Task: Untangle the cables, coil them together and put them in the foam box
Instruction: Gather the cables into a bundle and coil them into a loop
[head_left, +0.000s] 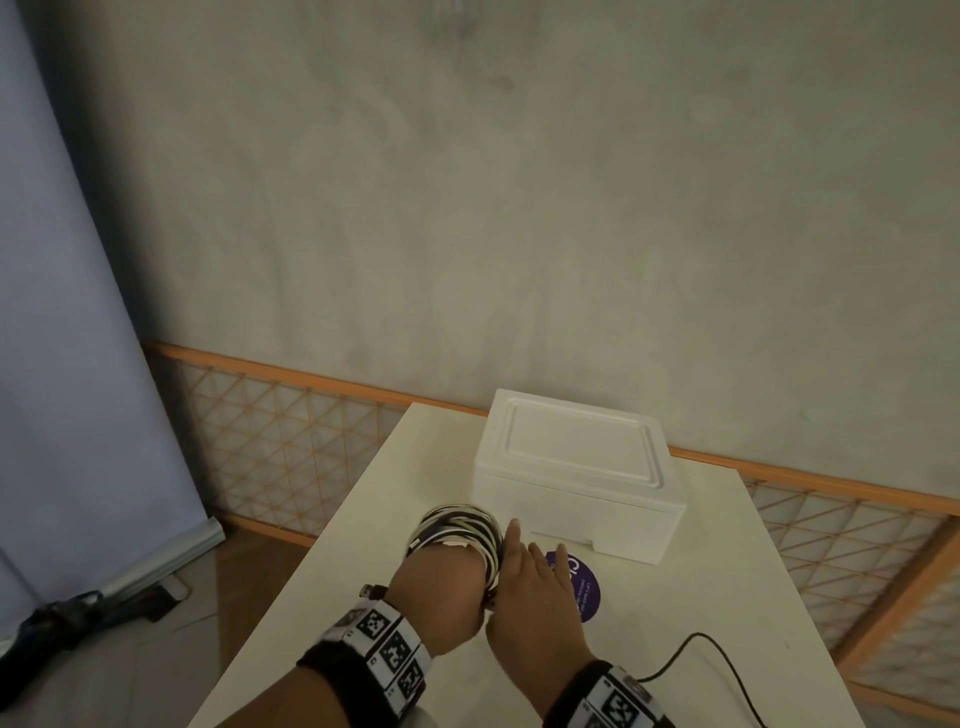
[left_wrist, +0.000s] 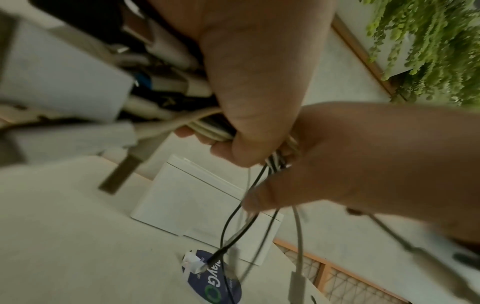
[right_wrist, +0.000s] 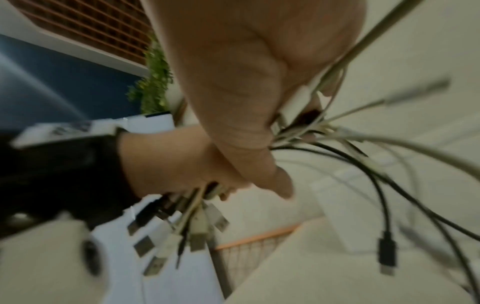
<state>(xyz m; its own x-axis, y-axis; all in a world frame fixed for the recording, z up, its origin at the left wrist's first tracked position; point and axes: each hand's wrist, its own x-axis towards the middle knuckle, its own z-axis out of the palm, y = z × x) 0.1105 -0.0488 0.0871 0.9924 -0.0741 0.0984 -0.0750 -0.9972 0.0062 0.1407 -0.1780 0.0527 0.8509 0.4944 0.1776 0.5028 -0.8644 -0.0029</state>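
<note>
— Head view first: what's the left hand (head_left: 441, 597) got?

— Its fingers are curled round a bundle of black and white cables (head_left: 460, 530), wound in loops about the hand, just in front of the white foam box (head_left: 576, 475). The box sits on the white table (head_left: 322, 597) with its lid on.

— And the right hand (head_left: 535, 587)?

— Pressed against the bundle's side. From above its fingers look nearly straight; the right wrist view shows fingers (right_wrist: 259, 160) against the strands, loose ends fanning out past them, but it's blurred and I can't tell if they pinch anything.

— Any writing?

— A round purple sticker (head_left: 587, 592) on the table beside the right hand, with small white lettering too fine to read. In the left wrist view it (left_wrist: 215, 281) shows letters like "layG", upside down, with a green ring.

— Anything else?

— USB plugs (right_wrist: 197, 236) dangle below the left hand.
</note>
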